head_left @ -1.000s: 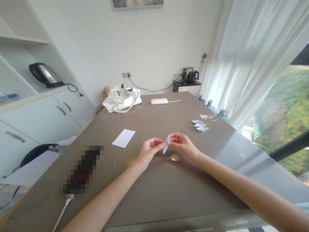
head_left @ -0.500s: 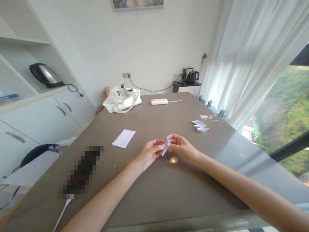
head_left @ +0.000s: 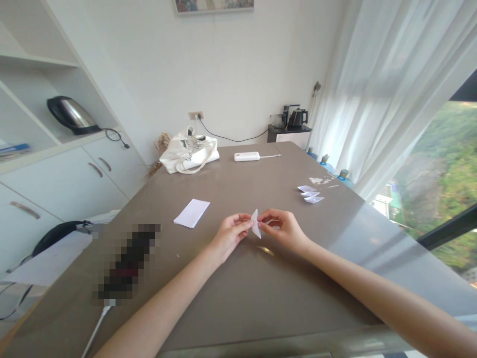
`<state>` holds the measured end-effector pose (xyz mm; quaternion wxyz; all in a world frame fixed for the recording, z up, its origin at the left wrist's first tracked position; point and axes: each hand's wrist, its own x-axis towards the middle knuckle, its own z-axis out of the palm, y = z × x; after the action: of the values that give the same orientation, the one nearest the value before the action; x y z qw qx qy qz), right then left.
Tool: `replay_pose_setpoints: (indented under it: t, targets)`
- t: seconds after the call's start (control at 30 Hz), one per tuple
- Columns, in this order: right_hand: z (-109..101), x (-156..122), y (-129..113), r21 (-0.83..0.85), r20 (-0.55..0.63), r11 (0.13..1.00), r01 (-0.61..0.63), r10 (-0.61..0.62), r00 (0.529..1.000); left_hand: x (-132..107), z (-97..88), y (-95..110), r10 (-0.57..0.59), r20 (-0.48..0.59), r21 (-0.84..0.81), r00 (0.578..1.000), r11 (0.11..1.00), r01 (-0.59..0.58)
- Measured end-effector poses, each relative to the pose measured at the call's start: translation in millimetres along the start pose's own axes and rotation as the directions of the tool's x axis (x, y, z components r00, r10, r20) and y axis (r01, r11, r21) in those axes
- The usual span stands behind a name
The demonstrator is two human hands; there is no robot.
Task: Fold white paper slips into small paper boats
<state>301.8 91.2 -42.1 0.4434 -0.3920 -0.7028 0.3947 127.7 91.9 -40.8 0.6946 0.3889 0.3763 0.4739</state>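
A small folded piece of white paper [head_left: 256,223] is held upright just above the grey-brown table [head_left: 231,278], near its middle. My left hand [head_left: 230,234] pinches the paper's left side with thumb and fingertips. My right hand [head_left: 281,228] pinches its right side, fingers curled. A flat stack of white paper [head_left: 192,213] lies on the table to the left of my hands. Three small folded paper pieces [head_left: 310,194] sit together on the right side of the table.
A white handbag [head_left: 189,154] and a white power bank [head_left: 246,156] with a cable lie at the far end. White paper scraps [head_left: 318,180] lie near the right edge. A blurred dark object [head_left: 126,263] stands at the left. Cabinets with a kettle [head_left: 72,116] line the left wall.
Both hands stayed in place and turned the folded paper between the fingertips; it now shows a broader white face and sits slightly higher.
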Motion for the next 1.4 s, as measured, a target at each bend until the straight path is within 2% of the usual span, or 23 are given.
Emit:
replay_pose_setpoints:
  t: [0.23, 0.43, 1.0, 1.4]
  targets:
    - [-2.4, -0.6, -3.8, -0.255, -0.025, 0.962, 0.097, -0.107, 0.994, 0.2, -0.1, 0.1, -0.012, -0.008, 0.026, 1.0, 1.0, 0.012]
    - [-3.7, -1.4, -0.5, -0.382, -0.001, 0.917, 0.114, -0.124, 0.992, -0.3, 0.7, -0.4, -0.009, -0.004, 0.048, 1.0, 0.999, 0.009]
    - [-5.2, -1.7, 4.7, -0.443, -0.053, 0.893, 0.087, -0.122, 0.991, 0.4, -1.6, 1.3, -0.004, 0.005, 0.041, 1.0, 0.999, 0.004]
    - [-7.5, -3.1, 0.5, -0.617, -0.01, 0.778, 0.118, -0.158, 0.987, 5.5, -8.1, -2.3, -0.072, 0.057, -0.013, 0.996, 0.997, 0.073]
